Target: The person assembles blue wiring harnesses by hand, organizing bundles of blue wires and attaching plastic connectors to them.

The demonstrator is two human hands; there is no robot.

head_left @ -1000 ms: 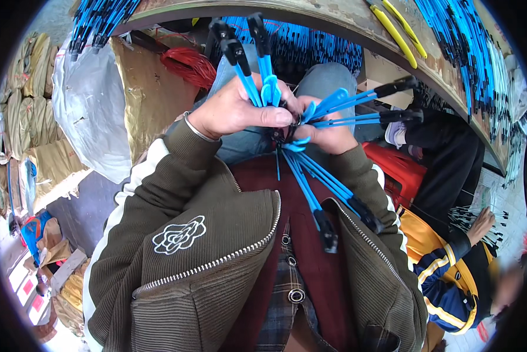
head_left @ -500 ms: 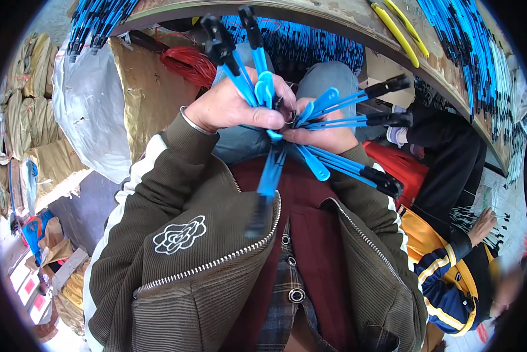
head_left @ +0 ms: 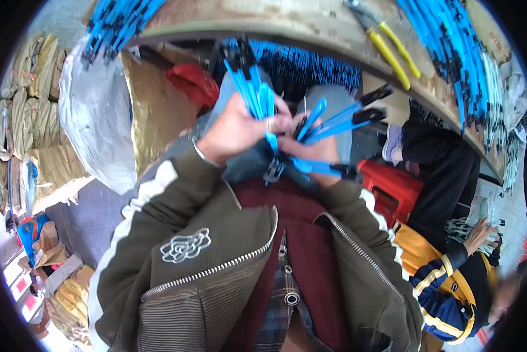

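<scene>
The scene is brightly lit; the lower left is washed out by glare, the held blue rods (head_left: 266, 101) are blurred, the desk (head_left: 299, 19) is bowed.

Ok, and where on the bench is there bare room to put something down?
The widest bare patch on the bench lies between the left blue rods and the pliers. A narrower strip separates the pliers from the right blue rods. Crowded: the right end, with pale rods too.

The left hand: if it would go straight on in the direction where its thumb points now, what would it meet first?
Most likely the right hand, which appears just ahead of the left hand. Depth is unclear here, so a blue piece between the two hands might come first.
</scene>
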